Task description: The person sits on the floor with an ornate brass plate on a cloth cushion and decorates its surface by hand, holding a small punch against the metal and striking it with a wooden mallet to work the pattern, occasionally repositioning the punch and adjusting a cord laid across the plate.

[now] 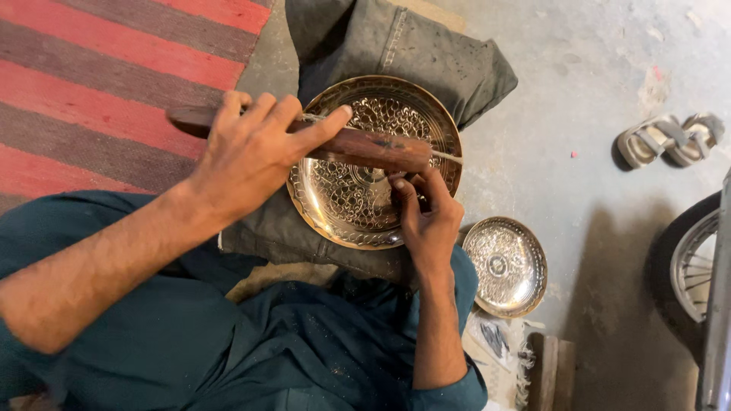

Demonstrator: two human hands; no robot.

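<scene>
Teal-sleeved left hand grips a stiff wooden tool mid-shaft, while right-hand fingers pinch the rigid, slippery brass bowl at its near rim.

one view only, from the person's head, aimed almost straight down over the lap. it sits close: the forearms enter from the bottom and left edges, and the hands, left and right, fill the middle over a brass plate. the top of the frame faces away from the body, taking in the floor, a striped rug at upper left and a wheel at the right edge.
</scene>
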